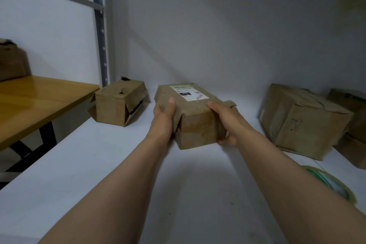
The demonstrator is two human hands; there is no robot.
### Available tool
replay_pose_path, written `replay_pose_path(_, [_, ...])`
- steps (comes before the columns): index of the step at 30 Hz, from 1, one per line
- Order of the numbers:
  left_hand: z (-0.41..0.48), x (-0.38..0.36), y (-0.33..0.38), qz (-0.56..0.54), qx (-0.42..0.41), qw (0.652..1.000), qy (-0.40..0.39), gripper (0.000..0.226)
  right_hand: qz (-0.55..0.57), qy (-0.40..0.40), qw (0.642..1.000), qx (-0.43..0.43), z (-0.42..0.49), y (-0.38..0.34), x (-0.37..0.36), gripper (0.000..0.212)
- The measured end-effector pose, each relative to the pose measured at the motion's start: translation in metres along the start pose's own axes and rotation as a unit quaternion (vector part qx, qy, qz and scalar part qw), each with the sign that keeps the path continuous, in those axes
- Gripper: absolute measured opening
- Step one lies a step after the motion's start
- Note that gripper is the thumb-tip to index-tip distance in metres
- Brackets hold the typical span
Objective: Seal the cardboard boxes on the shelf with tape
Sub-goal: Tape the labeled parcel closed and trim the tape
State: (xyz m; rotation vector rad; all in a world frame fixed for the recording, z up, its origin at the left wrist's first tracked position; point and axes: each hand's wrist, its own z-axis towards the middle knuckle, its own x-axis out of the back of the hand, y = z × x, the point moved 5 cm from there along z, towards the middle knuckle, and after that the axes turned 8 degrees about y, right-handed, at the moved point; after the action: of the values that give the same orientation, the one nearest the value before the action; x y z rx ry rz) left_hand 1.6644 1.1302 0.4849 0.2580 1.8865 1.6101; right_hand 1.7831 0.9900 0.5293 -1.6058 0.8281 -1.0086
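Observation:
A flat, worn cardboard box [195, 117] with a white shipping label lies in the middle of the white shelf [111, 164]. My left hand [164, 119] grips its left side, thumb on top. My right hand [225, 123] grips its right side, fingers over the top edge and thumb under the near corner. A roll of clear tape [334, 186] lies on the shelf at the right, partly hidden behind my right forearm.
A small open-flapped box [118, 103] stands at the left of the shelf. A larger crumpled box [303, 121] and more boxes [352, 117] sit at the right. A wooden table [33, 103] with a box [11, 61] stands left of the metal upright [101, 31].

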Motion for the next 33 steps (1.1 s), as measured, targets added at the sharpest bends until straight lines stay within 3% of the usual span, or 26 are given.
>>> replay_pose_path(2, [-0.007, -0.002, 0.007, 0.025, 0.002, 0.999, -0.030, 0.071, -0.030, -0.003, 1.000, 0.001, -0.015, 0.001, 0.008, 0.076])
replay_pose_path(5, [-0.021, 0.002, 0.018, 0.075, -0.011, 0.996, -0.046, 0.050, -0.061, -0.010, 0.998, 0.012, -0.037, 0.003, 0.023, 0.081])
replay_pose_path(7, [-0.028, 0.004, 0.019, 0.113, 0.005, 0.992, -0.058, 0.050, -0.074, -0.012, 0.997, 0.029, -0.050, 0.006, 0.032, 0.084])
replay_pose_path(10, [-0.038, 0.008, 0.019, 0.125, 0.051, 0.988, -0.070, 0.031, -0.068, -0.012, 0.996, 0.048, -0.067, 0.008, 0.039, 0.078])
replay_pose_path(14, [-0.046, 0.014, 0.026, 0.124, 0.065, 0.989, -0.057, 0.030, -0.014, 0.007, 0.995, 0.098, -0.076, 0.008, 0.042, 0.056])
replay_pose_path(18, [-0.043, 0.018, 0.028, 0.091, 0.064, 0.993, -0.031, 0.032, 0.046, 0.009, 0.989, 0.139, -0.077, 0.023, 0.029, 0.059])
replay_pose_path(22, [-0.037, 0.017, 0.025, 0.062, 0.079, 0.994, -0.037, 0.038, 0.204, 0.016, 0.976, 0.079, -0.061, 0.044, 0.025, 0.063])
replay_pose_path(28, [-0.040, 0.004, 0.025, -0.009, 0.064, 0.991, -0.120, 0.028, 0.314, -0.024, 0.948, 0.043, -0.052, 0.053, 0.032, 0.049])
replay_pose_path(33, [-0.047, -0.008, 0.031, -0.045, 0.007, 0.980, -0.195, 0.037, 0.326, -0.020, 0.942, 0.069, -0.054, 0.052, 0.034, 0.039])
